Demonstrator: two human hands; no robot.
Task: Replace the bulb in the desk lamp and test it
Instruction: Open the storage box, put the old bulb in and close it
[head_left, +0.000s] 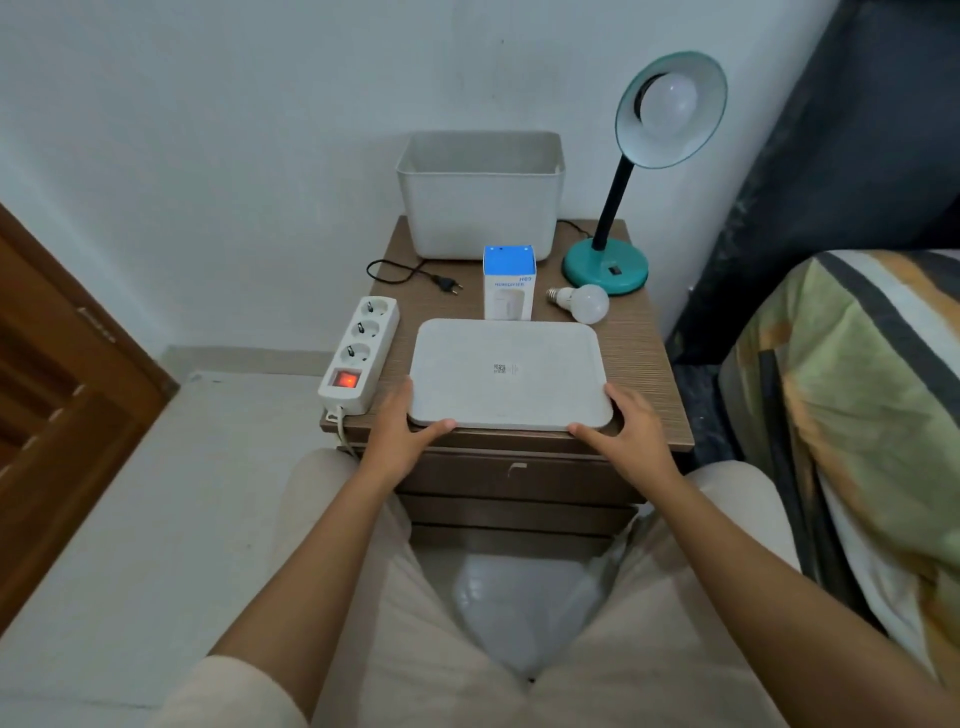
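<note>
While both hands rest on the near corners of the flat white rectangular plastic lid (506, 371), neither is doing bulb work: the left hand (402, 434) cups the near left corner and the right hand (626, 431) the near right, fingers spread and laid along the edge, thumbs under the front rim. That lid lies flat on the brown wood-grain bench (644, 332), apart from the open white plastic bin (480, 195) at the back.

Just beyond the lid stands a small blue-and-white cardboard box (509, 283), and to its right a loose white globe bulb (582, 302) lies on its side, near the base of the teal desk lamp with the black neck (607, 267). A second white bulb (667, 104) sits in the lamp's shade, unlit.

Whether the fitted bulb is the old or the new one cannot be told. The test, by my judgement, is not done: the lamp's black plug (447, 283) lies loose on the bench, near but not in the white three-socket power strip (358, 351), whose red switch glows.
</note>
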